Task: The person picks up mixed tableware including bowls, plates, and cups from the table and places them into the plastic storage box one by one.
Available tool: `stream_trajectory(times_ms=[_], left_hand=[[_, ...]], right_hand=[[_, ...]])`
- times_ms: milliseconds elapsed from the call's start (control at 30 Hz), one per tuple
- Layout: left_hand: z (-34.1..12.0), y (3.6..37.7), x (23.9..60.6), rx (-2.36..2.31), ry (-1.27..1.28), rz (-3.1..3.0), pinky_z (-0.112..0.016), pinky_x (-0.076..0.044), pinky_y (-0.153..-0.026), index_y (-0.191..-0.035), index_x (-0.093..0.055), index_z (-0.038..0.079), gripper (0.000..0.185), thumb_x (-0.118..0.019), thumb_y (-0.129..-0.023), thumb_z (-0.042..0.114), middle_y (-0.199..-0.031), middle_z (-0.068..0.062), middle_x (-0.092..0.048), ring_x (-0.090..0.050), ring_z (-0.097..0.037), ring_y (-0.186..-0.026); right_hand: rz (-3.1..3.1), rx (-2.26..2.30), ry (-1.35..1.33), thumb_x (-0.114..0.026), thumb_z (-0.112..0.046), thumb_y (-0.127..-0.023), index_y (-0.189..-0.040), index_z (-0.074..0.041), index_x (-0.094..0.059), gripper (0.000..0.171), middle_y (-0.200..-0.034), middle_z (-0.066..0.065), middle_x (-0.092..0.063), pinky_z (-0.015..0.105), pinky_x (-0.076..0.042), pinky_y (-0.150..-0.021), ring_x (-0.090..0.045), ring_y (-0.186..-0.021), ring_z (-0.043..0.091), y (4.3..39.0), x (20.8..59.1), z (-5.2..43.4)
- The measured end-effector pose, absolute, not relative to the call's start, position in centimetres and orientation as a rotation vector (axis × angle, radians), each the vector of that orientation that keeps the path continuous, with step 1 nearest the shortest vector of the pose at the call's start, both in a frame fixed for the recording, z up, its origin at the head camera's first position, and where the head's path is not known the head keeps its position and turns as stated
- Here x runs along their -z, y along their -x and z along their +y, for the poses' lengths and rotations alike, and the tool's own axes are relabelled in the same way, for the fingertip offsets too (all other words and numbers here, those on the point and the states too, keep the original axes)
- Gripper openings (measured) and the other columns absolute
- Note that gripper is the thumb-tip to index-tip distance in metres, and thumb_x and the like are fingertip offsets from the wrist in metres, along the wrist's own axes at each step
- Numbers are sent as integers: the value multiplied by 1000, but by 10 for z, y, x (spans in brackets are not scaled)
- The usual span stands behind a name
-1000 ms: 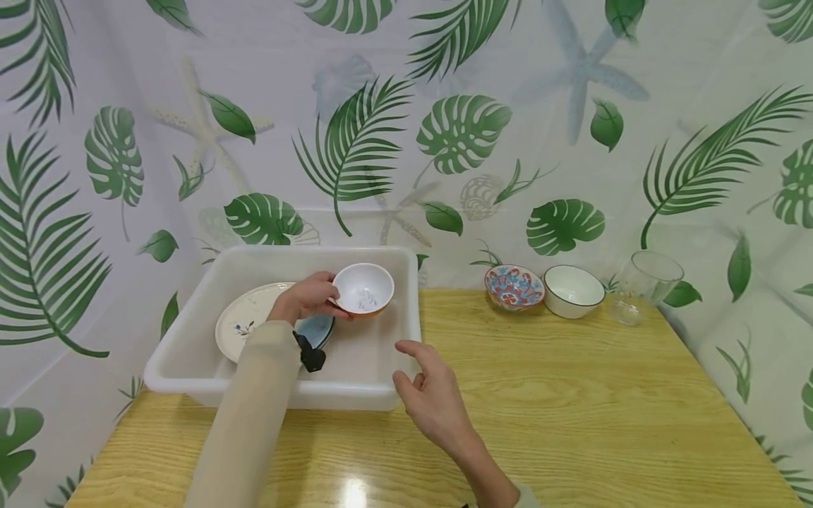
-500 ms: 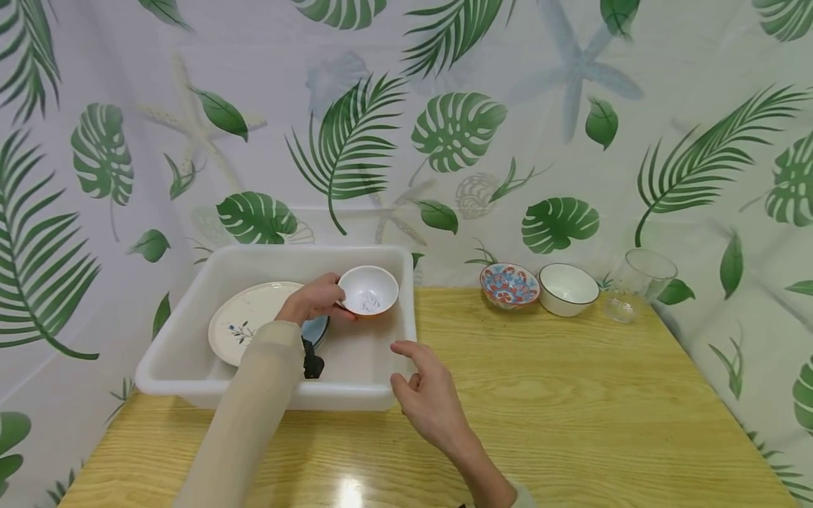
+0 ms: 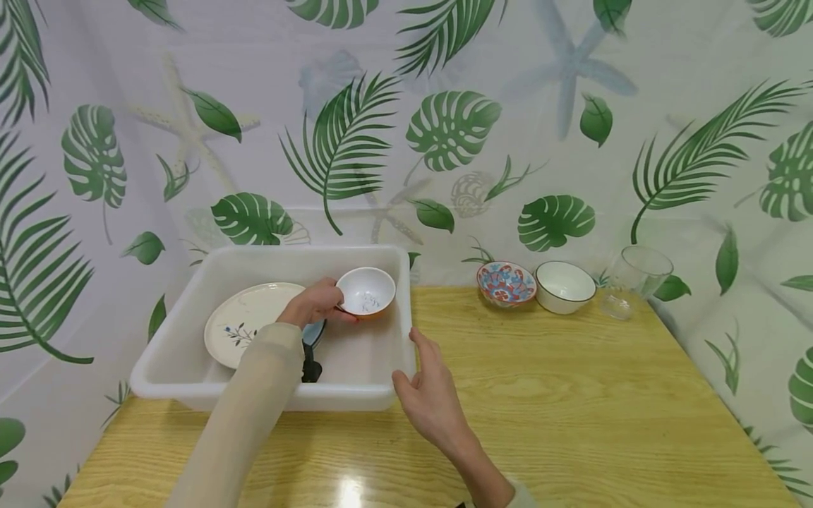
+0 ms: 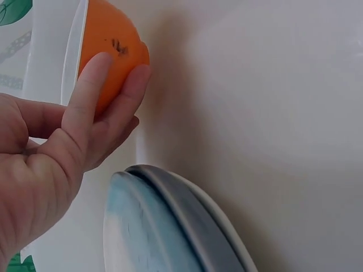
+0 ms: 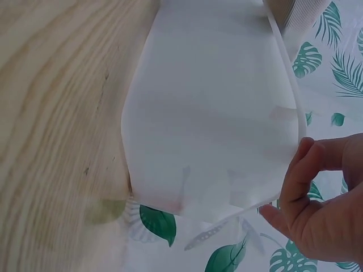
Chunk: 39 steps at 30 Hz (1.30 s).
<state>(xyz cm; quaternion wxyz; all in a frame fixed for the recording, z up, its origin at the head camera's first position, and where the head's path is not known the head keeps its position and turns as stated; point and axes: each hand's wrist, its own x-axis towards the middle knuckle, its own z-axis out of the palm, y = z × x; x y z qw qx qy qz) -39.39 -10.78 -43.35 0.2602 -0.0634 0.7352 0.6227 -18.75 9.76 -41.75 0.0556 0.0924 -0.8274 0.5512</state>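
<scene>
My left hand (image 3: 314, 302) grips a small bowl (image 3: 366, 291) by its side, inside the right part of a white plastic tub (image 3: 356, 396). The bowl is white inside with a dark print; its outside shows orange in the left wrist view, where fingers (image 4: 122, 105) spread against the orange wall. Below that hand, blue and grey dishes (image 4: 170, 226) lie nested, partly hidden by the wrist in the head view. A cream oval plate (image 3: 238, 324) with a flower print lies at the tub's left. My right hand (image 3: 435, 395) holds nothing, its fingertips right at the tub's right rim.
On the wooden table (image 3: 571, 409), right of the tub, a red-and-blue patterned bowl (image 3: 506, 284), a white dark-rimmed bowl (image 3: 564, 287) and a clear glass (image 3: 638, 279) stand in a row by the back wall. A leaf-print sheet (image 3: 476, 56) hangs behind.
My right hand's index finger has moved up and right to the tub's rim. The left hand keeps its grip on the bowl, nearly still. The whole view has shifted slightly.
</scene>
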Motion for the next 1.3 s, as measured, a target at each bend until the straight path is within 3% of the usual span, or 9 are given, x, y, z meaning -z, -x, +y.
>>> stream_trajectory(times_ms=[333, 567, 833, 1067, 1300], left_hand=[[-106, 394, 435, -1653, 231, 1987, -40, -58, -85, -149, -21, -6, 59, -31, -91, -15, -138, -28, -40, -52, -37, -120], [-105, 394, 438, -1639, 241, 1981, -40, -58, -85, -147, -19, -10, 57, -31, -91, -15, -137, -28, -40, -52, -36, -117], [-105, 389, 435, -1623, 232, 1972, -37, -59, -83, -148, -14, -10, 59, -30, -92, -14, -140, -29, -36, -51, -37, -119], [-106, 388, 432, -1594, 223, 1959, -39, -57, -89, -148, -12, -9, 57, -33, -95, -12, -142, -29, -33, -53, -34, -108], [-109, 386, 432, -1441, 114, 2036, -32, -60, -69, -141, -22, -12, 49, -41, -98, -1, -124, -25, -44, -63, -26, -79]], right_hand=[[-2493, -1739, -272, -58, 0, -93, -152, 6, -30, 65, -152, 26, -33, 22, -43, -41, -43, -48, 6, 190, 419, 98], [-2488, -1741, -281, -58, 0, -93, -149, 8, -32, 63, -151, 28, -33, 22, -44, -42, -45, -51, 7, 190, 419, 99], [-2535, -1841, -239, -54, -5, -96, -150, 8, -31, 59, -147, 28, -35, 26, -48, -41, -56, -52, 16, 188, 419, 100], [-2538, -1841, -250, -54, -5, -97, -150, 8, -31, 59, -150, 28, -32, 26, -50, -43, -56, -54, 13, 188, 419, 101], [-2529, -1851, -258, -55, -5, -97, -150, 9, -31, 60, -152, 27, -31, 26, -50, -42, -58, -55, 19, 188, 420, 102]])
